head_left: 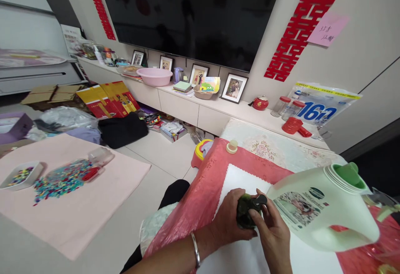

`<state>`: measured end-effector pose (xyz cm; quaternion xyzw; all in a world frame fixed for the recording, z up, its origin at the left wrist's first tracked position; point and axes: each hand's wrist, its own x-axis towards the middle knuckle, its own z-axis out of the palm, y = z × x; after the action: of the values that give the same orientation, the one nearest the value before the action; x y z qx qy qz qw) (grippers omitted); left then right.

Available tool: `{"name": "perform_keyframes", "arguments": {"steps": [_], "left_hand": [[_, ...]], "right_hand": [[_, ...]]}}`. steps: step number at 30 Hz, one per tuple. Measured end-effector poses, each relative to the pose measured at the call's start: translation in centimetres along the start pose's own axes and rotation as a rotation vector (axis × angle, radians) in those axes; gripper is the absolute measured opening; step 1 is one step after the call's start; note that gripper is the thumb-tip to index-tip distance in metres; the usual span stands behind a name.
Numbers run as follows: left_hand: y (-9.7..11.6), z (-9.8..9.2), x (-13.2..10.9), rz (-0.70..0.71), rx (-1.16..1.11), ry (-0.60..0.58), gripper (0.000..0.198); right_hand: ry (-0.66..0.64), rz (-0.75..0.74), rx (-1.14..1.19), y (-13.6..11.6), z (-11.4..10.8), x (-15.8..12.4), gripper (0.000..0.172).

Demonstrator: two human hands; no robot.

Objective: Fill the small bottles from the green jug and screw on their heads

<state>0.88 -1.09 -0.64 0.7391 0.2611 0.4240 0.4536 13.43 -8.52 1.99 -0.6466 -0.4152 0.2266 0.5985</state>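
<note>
In the head view my left hand is wrapped round a small dark green container above the white mat. My right hand has its thumb and fingers closed on a dark cap or nozzle at the container's top. Whether that top piece is attached cannot be made out. Right of my hands stands a large pale green jug with a printed label and an open mouth. A small cream cap sits on the red cloth.
Left, a pink sheet holds scattered coloured beads and a white tray. Behind the table, a long cabinet carries framed photos, a pink basin and jars. A red-and-yellow stool stands beside the table.
</note>
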Motion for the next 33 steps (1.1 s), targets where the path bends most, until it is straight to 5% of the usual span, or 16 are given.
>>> {"name": "perform_keyframes", "arguments": {"steps": [8,17,28,33], "left_hand": [[0.0,-0.1,0.3,0.023,-0.034,-0.021,0.086],[-0.9,0.1,-0.2,0.032,-0.015,0.005,0.095],[0.5,-0.3,0.4,-0.007,-0.069,-0.005,0.084],[-0.3,-0.1,0.1,0.022,-0.054,-0.011,0.090]], "right_hand": [[-0.127,0.031,0.002,-0.1,-0.9,-0.1,0.068],[-0.008,0.020,0.022,-0.4,-0.2,0.4,0.071],[-0.146,0.018,-0.011,-0.5,-0.8,0.1,0.068],[-0.095,0.031,0.019,-0.1,-0.9,0.3,0.069]]}}
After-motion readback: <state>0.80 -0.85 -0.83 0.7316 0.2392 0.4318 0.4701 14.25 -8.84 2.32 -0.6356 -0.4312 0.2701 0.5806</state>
